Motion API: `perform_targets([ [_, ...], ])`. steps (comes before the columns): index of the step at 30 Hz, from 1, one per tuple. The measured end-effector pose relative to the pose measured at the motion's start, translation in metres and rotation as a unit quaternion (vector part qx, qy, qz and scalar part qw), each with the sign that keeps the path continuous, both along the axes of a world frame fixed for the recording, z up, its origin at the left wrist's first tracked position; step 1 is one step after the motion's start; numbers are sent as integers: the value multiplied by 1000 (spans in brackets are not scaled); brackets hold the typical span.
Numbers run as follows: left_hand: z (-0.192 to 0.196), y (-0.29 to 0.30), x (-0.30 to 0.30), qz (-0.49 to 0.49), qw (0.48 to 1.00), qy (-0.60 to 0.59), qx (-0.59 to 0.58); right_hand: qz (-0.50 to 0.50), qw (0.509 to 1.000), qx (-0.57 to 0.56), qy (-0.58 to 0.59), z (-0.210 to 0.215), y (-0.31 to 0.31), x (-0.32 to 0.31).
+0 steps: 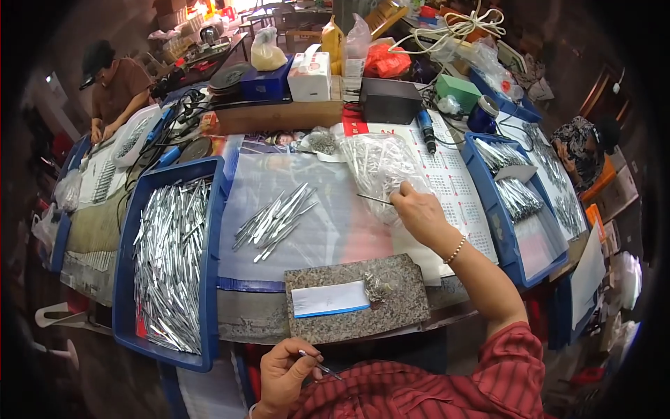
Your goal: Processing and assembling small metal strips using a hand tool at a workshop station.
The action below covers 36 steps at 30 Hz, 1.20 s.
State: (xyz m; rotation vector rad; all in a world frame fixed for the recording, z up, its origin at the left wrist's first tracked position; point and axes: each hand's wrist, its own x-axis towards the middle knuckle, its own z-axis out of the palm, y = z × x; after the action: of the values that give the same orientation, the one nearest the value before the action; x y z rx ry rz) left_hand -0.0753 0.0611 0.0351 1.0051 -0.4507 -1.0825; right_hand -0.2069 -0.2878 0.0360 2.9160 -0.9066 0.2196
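Note:
My left hand (280,377) is near the table's front edge, close to my body. Its thumb and fingers pinch a slim silver metal piece (319,364). Stretched out over the table, my right hand (421,211) grips a thin dark rod (374,199), whose tip points left over a see-through plastic bag (384,162) of slender pale pieces. Between the hands lies a speckled stone slab (401,311). On it rest a white pad with a blue edge (328,300) and a small heap of tiny metal parts (380,286). Loose silver metal pieces (278,220) lie beyond the slab, to the left.
A blue tray (218,244) full of silver pieces stands left; another blue tray (513,269) with bundled pieces stands right. A blue electric screwdriver (426,131) lies near boxes at the back. One person (122,87) sits far left, another (583,157) at the right.

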Motion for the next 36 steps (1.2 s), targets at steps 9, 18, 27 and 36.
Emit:
perform_targets([
  [9,-1,-21,-11,-31,999,-31,1,8,958,125,-257,14,-13,-34],
  [18,1,-39,-25,-78,995,11,65,174,737,517,-399,26,158,-55],
  [27,2,-46,-31,-69,990,-95,84,80,700,564,-431,10,190,-50],
  [36,6,-33,-27,-54,990,-117,59,53,760,548,-345,11,196,-63],
])
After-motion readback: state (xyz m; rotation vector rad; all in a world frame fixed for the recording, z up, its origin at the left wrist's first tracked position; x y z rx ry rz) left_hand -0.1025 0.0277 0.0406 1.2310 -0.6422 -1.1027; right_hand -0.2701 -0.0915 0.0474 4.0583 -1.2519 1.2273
